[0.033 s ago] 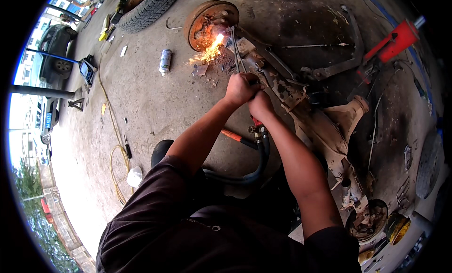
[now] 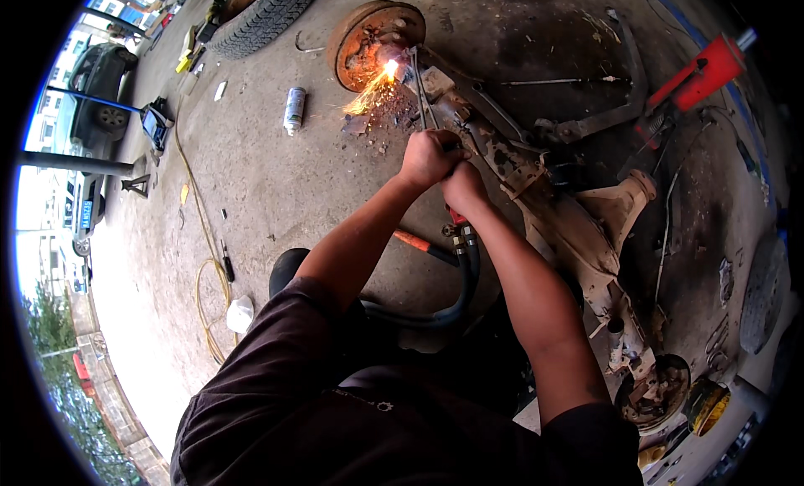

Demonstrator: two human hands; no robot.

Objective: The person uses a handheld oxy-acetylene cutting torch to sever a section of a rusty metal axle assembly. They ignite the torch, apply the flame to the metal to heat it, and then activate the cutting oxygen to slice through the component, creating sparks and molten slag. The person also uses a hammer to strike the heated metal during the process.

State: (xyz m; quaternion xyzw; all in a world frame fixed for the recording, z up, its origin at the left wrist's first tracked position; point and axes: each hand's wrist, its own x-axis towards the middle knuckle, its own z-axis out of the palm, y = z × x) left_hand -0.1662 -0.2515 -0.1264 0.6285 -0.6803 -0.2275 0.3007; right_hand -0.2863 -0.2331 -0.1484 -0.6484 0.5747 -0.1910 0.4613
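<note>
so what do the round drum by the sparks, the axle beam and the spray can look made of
Drum: probably iron or steel, rough, with orange-brown rust. Axle beam: likely steel, its dull tan surface broken by dark patches. Spray can: perhaps thin metal, smooth and pale with coloured print.

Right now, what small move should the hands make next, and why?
Probably a slight nudge of the long, thin metal torch along the rusty brown axle: a white spot glows beside the round, rusty drum, orange sparks spray leftward, and the left hand and right hand grip together at the torch's near end.
</note>
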